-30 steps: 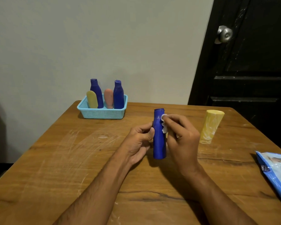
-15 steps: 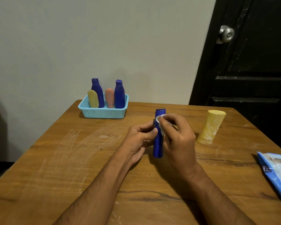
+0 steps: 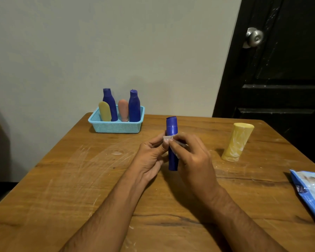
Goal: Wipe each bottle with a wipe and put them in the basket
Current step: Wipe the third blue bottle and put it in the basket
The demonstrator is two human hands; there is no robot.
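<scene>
The blue bottle [image 3: 172, 142] stands between the two hands, above the middle of the wooden table [image 3: 62, 179], with its long axis near vertical and its cap uppermost. Whether its base touches the table or hangs just clear of it cannot be told. The left hand [image 3: 150, 159] grips the bottle from the left side, fingers curled around the body about halfway up. The right hand [image 3: 191, 157] lies on the right side and pinches a white wipe [image 3: 167, 140] against the bottle just below the cap, with the fingertips [image 3: 171, 142] crossing the front face. The wipe therefore sits at the upper part of the body, and the lower half is bare beneath the fingers. A wiping stroke would probably run down along the long axis, with the left hand steadying or turning the bottle. The blue basket [image 3: 116, 127] stands at the far left of the table, well apart from the hands, and holds four bottles upright. It lies nearer the left hand, which already carries the bottle's weight. A yellow bottle [image 3: 236, 142] stands on its cap to the right, near the right hand, not yet handled. A blue wipe packet [image 3: 313, 193] lies at the right edge.
</scene>
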